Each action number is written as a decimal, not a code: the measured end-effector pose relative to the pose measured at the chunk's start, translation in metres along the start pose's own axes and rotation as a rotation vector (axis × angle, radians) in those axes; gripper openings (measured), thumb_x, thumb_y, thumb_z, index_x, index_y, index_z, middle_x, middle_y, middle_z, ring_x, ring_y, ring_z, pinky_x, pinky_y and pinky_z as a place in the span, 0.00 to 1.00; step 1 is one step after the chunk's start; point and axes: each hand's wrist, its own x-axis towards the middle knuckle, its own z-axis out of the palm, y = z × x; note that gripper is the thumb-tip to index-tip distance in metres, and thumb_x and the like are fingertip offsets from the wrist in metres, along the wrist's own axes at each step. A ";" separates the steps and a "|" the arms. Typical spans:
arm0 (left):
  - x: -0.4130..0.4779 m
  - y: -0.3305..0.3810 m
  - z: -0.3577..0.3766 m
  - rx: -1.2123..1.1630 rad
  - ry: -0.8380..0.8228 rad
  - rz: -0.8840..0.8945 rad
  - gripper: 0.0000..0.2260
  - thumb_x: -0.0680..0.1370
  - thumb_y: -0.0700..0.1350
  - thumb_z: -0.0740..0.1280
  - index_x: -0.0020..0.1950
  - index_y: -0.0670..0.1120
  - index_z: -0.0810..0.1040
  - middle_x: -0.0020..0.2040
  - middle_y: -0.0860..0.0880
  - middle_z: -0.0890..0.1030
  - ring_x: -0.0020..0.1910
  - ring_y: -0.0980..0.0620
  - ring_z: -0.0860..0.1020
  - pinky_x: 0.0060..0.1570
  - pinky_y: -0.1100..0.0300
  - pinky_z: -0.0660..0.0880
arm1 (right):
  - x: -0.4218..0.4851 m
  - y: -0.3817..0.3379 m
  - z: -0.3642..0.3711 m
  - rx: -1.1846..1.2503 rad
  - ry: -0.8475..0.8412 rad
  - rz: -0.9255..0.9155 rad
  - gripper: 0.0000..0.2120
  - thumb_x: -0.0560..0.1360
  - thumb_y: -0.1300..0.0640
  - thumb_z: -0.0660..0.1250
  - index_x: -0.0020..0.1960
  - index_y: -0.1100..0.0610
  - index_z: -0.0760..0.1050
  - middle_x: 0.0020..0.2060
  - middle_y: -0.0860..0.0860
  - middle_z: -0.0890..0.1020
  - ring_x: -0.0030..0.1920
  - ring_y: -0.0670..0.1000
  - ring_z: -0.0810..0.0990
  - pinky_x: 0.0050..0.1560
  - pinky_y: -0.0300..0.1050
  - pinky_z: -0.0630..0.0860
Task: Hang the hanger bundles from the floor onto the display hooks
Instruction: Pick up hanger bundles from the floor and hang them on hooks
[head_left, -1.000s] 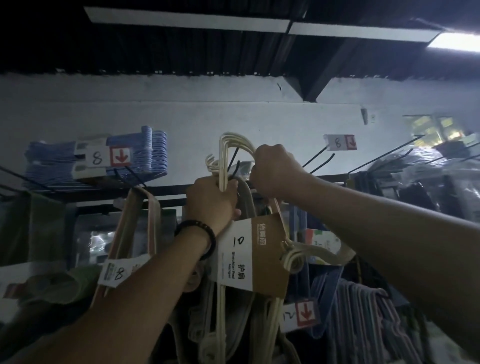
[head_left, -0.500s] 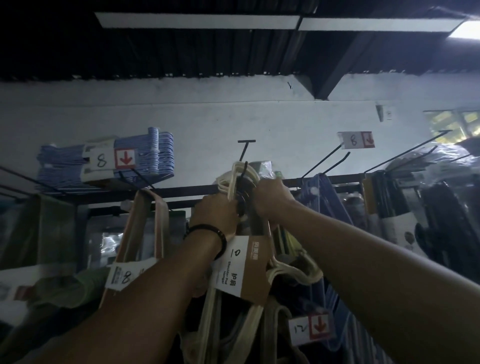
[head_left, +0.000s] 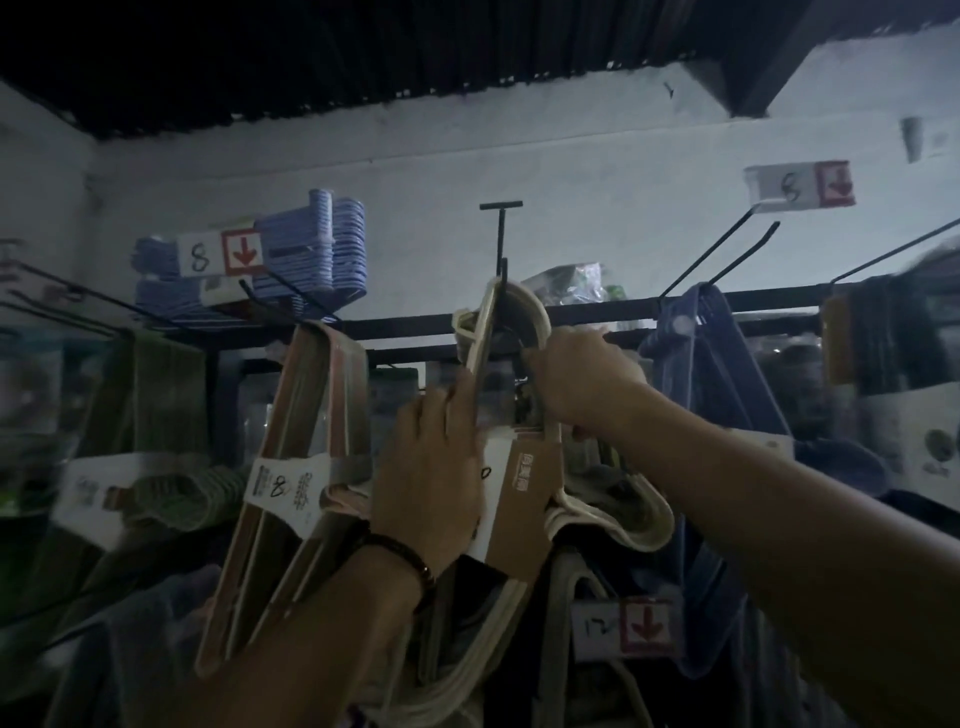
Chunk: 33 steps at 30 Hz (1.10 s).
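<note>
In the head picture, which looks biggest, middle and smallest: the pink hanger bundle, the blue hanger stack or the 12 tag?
1. pink bundle
2. blue stack
3. 12 tag
The pink bundle hangs nearer the camera than the blue stack, so their real sizes may differ.

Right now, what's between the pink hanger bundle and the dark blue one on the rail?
Head view: the cream hanger bundle, at the black hook, gripped by left hand and right hand.

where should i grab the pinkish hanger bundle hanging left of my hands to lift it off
Probably the necks just under the hook tops, where the pinkish hanger bundle is narrowest, reaching from the front and below. It hangs tilted, and its paper band sits where it widens, likely too broad for one hand.
</note>
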 end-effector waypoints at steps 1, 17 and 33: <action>-0.005 -0.003 -0.007 0.032 -0.057 0.026 0.30 0.84 0.45 0.63 0.85 0.43 0.59 0.71 0.44 0.73 0.64 0.43 0.72 0.60 0.48 0.77 | -0.007 -0.001 -0.004 0.021 -0.007 0.011 0.19 0.84 0.44 0.62 0.65 0.57 0.75 0.53 0.55 0.81 0.48 0.58 0.82 0.46 0.55 0.78; -0.368 -0.151 -0.270 -0.055 -0.601 -0.565 0.10 0.80 0.54 0.65 0.39 0.57 0.73 0.35 0.55 0.76 0.33 0.53 0.75 0.31 0.54 0.73 | -0.372 -0.232 0.089 0.675 -0.537 -0.514 0.17 0.82 0.45 0.63 0.36 0.47 0.72 0.28 0.45 0.74 0.30 0.46 0.73 0.33 0.47 0.70; -0.791 -0.264 -0.524 0.015 -1.441 -1.595 0.15 0.86 0.58 0.62 0.66 0.51 0.80 0.66 0.48 0.82 0.62 0.44 0.81 0.60 0.50 0.78 | -0.788 -0.516 0.270 0.583 -1.773 -0.670 0.14 0.85 0.49 0.66 0.53 0.61 0.79 0.52 0.60 0.83 0.56 0.59 0.81 0.56 0.48 0.76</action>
